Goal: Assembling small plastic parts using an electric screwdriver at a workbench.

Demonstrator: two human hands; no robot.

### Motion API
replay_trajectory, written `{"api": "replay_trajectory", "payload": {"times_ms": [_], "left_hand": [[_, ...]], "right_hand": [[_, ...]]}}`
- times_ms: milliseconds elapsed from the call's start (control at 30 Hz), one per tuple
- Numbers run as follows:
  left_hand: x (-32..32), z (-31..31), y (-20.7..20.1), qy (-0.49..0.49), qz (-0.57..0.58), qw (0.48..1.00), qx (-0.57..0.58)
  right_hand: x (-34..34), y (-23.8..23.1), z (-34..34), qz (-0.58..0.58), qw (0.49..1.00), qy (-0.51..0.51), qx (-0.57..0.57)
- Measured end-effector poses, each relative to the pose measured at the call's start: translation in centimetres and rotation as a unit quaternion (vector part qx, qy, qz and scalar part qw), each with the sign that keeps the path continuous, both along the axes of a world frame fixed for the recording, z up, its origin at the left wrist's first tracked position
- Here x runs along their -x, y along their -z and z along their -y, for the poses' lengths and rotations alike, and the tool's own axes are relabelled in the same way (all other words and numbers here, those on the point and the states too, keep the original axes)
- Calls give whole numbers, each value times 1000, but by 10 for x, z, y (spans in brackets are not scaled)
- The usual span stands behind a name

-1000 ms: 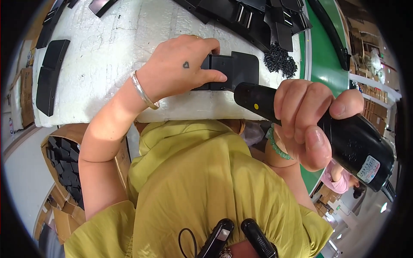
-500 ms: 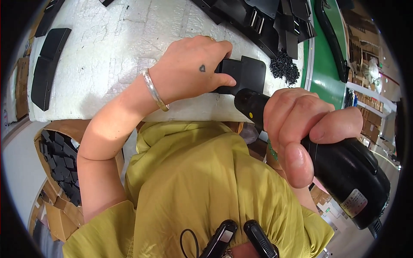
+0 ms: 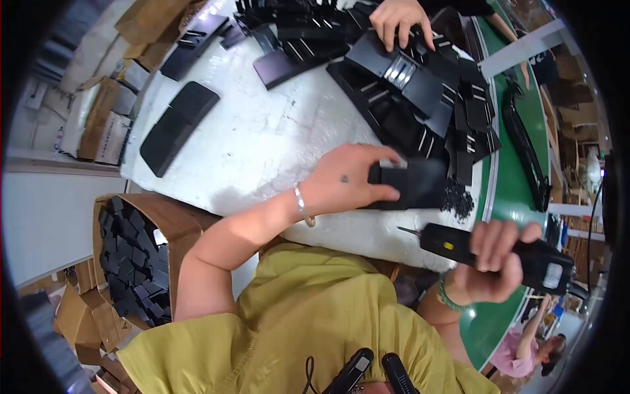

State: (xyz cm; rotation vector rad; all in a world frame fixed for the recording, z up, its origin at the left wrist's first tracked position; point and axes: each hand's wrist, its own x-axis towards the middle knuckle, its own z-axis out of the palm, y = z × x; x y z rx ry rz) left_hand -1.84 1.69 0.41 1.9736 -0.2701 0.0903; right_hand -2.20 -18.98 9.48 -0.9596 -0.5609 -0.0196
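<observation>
My left hand [image 3: 351,177] pinches the left end of a flat black plastic part [image 3: 420,185], which lies on the white padded surface, thumb on the near side and fingers on the far side. In my right hand [image 3: 497,261] is a black electric screwdriver [image 3: 453,245]. Its thin bit points left, below the plastic part and apart from it. A small heap of black screws [image 3: 459,201] lies against the part's right end. Whether a screw sits on the bit is too small to tell.
Stacked black plastic parts [image 3: 374,59] cover the far side of the white surface [image 3: 262,131], where a co-worker's hand [image 3: 401,23] touches them. Another black part [image 3: 178,128] lies left. A cardboard box [image 3: 190,244] of black pieces stands at lower left. A green surface [image 3: 502,190] runs along the right.
My right hand and the screwdriver have drawn back to the right, away from the black plastic part, so the bit shows. A co-worker's hand has come into view at the far stack.
</observation>
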Motion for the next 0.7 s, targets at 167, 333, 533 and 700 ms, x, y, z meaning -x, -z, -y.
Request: {"api": "replay_trajectory", "payload": {"times_ms": [167, 333, 533, 700], "left_hand": [[13, 14, -26, -122, -53, 949, 285], [18, 49, -26, 4, -72, 927, 369], [20, 3, -44, 201, -306, 779, 510], [38, -47, -62, 190, -315, 791, 488]], "right_hand": [[1, 14, 9, -49, 982, 142, 114], [8, 35, 2, -111, 953, 179, 219], [15, 33, 20, -171, 962, 77, 196], [29, 28, 26, -129, 966, 77, 212]]}}
